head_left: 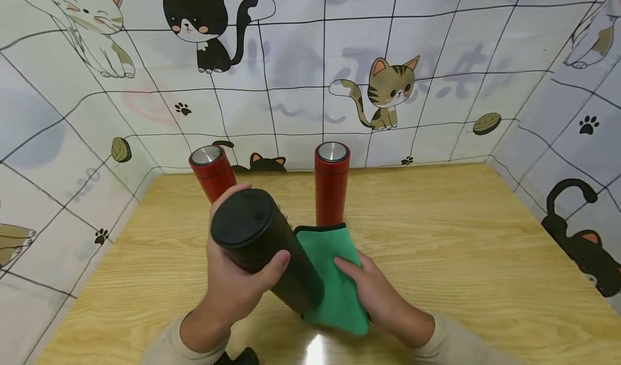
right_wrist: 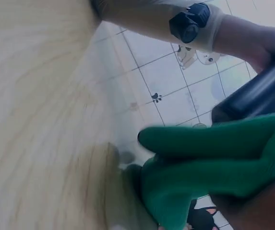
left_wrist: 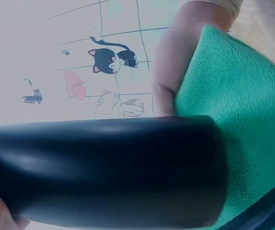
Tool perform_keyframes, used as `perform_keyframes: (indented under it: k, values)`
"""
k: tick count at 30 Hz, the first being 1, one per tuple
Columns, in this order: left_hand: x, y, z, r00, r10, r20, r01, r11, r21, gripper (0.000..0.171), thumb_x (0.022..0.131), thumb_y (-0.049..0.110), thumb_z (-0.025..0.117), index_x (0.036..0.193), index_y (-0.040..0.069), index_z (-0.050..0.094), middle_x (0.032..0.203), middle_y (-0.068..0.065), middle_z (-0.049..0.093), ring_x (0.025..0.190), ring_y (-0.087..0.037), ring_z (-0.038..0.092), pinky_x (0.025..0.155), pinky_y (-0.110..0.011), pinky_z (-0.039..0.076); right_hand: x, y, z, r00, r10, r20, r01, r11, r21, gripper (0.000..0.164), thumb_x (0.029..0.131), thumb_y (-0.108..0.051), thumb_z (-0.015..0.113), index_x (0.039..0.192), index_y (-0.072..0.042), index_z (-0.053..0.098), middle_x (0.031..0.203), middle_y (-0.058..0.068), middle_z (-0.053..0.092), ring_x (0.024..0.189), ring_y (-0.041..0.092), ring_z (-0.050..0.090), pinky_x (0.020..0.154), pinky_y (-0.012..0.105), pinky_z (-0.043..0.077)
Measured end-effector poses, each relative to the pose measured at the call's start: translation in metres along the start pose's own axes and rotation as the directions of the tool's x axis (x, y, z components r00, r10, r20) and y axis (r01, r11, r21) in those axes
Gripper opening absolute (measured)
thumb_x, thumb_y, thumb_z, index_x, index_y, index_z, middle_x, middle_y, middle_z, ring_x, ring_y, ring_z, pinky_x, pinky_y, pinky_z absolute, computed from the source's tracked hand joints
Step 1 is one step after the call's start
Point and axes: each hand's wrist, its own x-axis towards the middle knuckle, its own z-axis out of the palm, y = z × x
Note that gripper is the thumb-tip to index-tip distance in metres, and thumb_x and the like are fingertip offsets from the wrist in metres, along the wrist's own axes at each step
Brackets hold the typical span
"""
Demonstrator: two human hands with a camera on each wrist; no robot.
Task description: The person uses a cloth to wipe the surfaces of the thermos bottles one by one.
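My left hand (head_left: 237, 273) grips a black cylindrical flask (head_left: 271, 252) near its lidded end, held tilted above the table with its base toward the lower right. A folded green cloth (head_left: 335, 284) with a dark edging is in my right hand (head_left: 378, 295), the thumb lying on top of it. In the head view the flask's base overlaps the cloth. The left wrist view shows the flask's base (left_wrist: 195, 172) right at the fuzzy green cloth (left_wrist: 243, 96). From the right wrist, the cloth (right_wrist: 214, 153) appears folded in layers, with the dark flask (right_wrist: 257, 96) just beyond it.
Two red flasks with silver lids stand toward the back of the wooden table (head_left: 461, 246): the left red flask (head_left: 213, 173), partly behind my left hand, and the middle red flask (head_left: 332, 187). A cat-print tiled sheet (head_left: 301, 111) surrounds the table's back and sides.
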Motion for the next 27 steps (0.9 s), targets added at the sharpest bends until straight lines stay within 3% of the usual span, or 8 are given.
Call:
perform_keyframes:
  k: [3, 6, 12, 19, 23, 27]
  values:
    - [0.002, 0.0, 0.002, 0.997, 0.081, -0.019, -0.083, 0.988, -0.127, 0.077, 0.081, 0.005, 0.077, 0.143, -0.004, 0.032, 0.114, -0.016, 0.061, 0.098, -0.028, 0.065, 0.09, -0.038, 0.058, 0.002, 0.001, -0.003, 0.997, 0.072, -0.002, -0.072, 0.993, 0.097, 0.057, 0.105, -0.038, 0.048, 0.147, -0.003, 0.033, 0.114, -0.002, 0.065, 0.104, 0.013, 0.066, 0.092, 0.032, 0.055]
    - [0.003, -0.005, 0.005, 0.99, 0.135, -0.036, -0.139, 0.977, -0.165, 0.077, 0.082, 0.006, 0.077, 0.143, -0.003, 0.031, 0.113, -0.016, 0.061, 0.097, -0.029, 0.066, 0.089, -0.041, 0.059, 0.003, 0.003, -0.005, 0.992, 0.115, 0.044, -0.121, 0.979, 0.167, 0.056, 0.105, -0.039, 0.047, 0.146, -0.004, 0.033, 0.115, -0.003, 0.065, 0.105, 0.012, 0.066, 0.093, 0.033, 0.056]
    - [-0.002, -0.012, 0.01, 0.986, 0.156, -0.054, -0.161, 0.98, -0.116, 0.076, 0.083, 0.009, 0.076, 0.142, -0.002, 0.03, 0.111, -0.015, 0.061, 0.095, -0.028, 0.066, 0.088, -0.041, 0.059, 0.007, 0.005, -0.006, 0.987, 0.154, 0.044, -0.16, 0.957, 0.244, 0.055, 0.104, -0.04, 0.048, 0.145, -0.008, 0.032, 0.119, -0.004, 0.06, 0.108, 0.011, 0.063, 0.097, 0.032, 0.053]
    - [0.0, -0.015, 0.018, 0.978, 0.179, -0.106, -0.185, 0.982, -0.043, 0.078, 0.083, 0.014, 0.078, 0.143, -0.002, 0.03, 0.112, -0.013, 0.062, 0.096, -0.026, 0.065, 0.089, -0.036, 0.058, 0.006, 0.008, -0.006, 0.986, 0.129, 0.103, -0.154, 0.946, 0.285, 0.049, 0.106, -0.039, 0.043, 0.143, -0.009, 0.032, 0.12, -0.005, 0.06, 0.111, 0.011, 0.062, 0.099, 0.033, 0.052]
    - [0.011, -0.026, 0.011, 0.979, 0.153, -0.135, -0.146, 0.987, 0.061, 0.078, 0.083, 0.015, 0.079, 0.143, 0.0, 0.031, 0.12, -0.011, 0.058, 0.107, -0.026, 0.061, 0.093, -0.032, 0.054, 0.001, 0.013, -0.015, 0.988, 0.12, 0.094, -0.141, 0.951, 0.276, 0.06, 0.107, -0.039, 0.042, 0.153, -0.008, 0.018, 0.131, -0.003, 0.055, 0.119, 0.011, 0.059, 0.102, 0.034, 0.051]
    - [0.023, -0.047, -0.005, 0.989, 0.059, -0.136, -0.034, 0.982, 0.184, 0.079, 0.081, 0.005, 0.077, 0.146, 0.005, 0.031, 0.129, -0.01, 0.054, 0.116, -0.026, 0.057, 0.097, -0.032, 0.051, -0.006, 0.02, -0.031, 0.988, 0.14, 0.066, -0.152, 0.959, 0.24, 0.069, 0.107, -0.04, 0.041, 0.156, -0.006, 0.008, 0.135, 0.0, 0.053, 0.12, 0.012, 0.058, 0.103, 0.035, 0.05]
